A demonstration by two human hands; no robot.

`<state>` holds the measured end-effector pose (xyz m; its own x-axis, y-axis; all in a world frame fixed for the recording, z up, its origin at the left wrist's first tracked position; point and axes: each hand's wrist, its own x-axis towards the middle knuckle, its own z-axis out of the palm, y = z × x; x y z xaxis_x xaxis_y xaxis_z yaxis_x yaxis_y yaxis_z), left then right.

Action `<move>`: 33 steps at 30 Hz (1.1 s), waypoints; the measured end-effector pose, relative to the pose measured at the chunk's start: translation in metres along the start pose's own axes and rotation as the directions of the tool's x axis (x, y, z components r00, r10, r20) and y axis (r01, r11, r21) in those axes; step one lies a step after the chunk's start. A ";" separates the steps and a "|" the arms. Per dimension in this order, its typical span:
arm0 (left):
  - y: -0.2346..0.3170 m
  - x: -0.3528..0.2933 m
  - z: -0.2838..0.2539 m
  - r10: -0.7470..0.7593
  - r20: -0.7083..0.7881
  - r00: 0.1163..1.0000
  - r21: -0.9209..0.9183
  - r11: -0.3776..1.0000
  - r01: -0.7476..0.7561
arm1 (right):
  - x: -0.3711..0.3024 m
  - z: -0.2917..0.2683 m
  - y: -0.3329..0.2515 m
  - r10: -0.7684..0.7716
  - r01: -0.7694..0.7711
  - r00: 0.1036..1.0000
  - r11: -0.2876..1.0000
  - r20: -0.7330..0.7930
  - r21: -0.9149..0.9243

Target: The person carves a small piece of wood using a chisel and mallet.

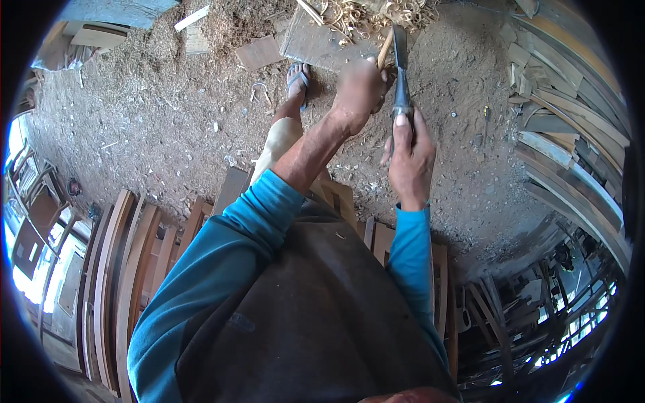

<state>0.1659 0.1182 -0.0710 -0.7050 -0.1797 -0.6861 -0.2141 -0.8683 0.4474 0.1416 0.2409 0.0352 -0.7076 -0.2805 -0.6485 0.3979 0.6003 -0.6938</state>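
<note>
My right hand (411, 158) is wrapped round the handle of a chisel (402, 84), its thumb lying along the top. The tool's long dark steel blade points away from me. Close on its left, my left hand (359, 87) is closed round a thin, light strip of wood (385, 51), which stands up beside the blade. Part of the left hand is blurred, and the strip's lower end is hidden in it. Whether blade and strip touch I cannot tell.
Curled wood shavings (376, 17) and a flat board (322, 41) lie on the dusty ground ahead. My sandalled foot (297, 80) is left of the board. Stacked planks (564, 114) line the right side. Wooden frames (138, 262) stand at the near left.
</note>
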 end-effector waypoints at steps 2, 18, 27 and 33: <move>0.003 -0.004 0.005 0.052 -0.057 0.997 0.118 0.992 -0.045 | -0.026 0.001 -0.004 0.002 -0.002 1.000 0.999 0.005 -0.050; -0.012 0.007 -0.001 0.240 -0.048 0.970 0.459 0.868 -0.192 | -0.040 -0.002 -0.012 0.099 -0.097 0.995 0.993 0.021 -0.059; -0.058 0.027 -0.046 0.328 0.533 0.780 0.839 -0.082 -0.539 | 0.008 -0.003 0.019 -0.065 0.041 0.993 0.972 -0.099 -0.232; 0.012 -0.009 0.000 0.208 0.150 0.966 0.552 0.793 -0.257 | 0.010 -0.005 0.016 -0.188 0.175 0.980 0.970 -0.065 -0.168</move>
<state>0.1692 0.1095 -0.0593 -0.8273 -0.2853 -0.4839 -0.3622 -0.3874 0.8478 0.1380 0.2513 0.0192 -0.8059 -0.3393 -0.4851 0.1640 0.6594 -0.7337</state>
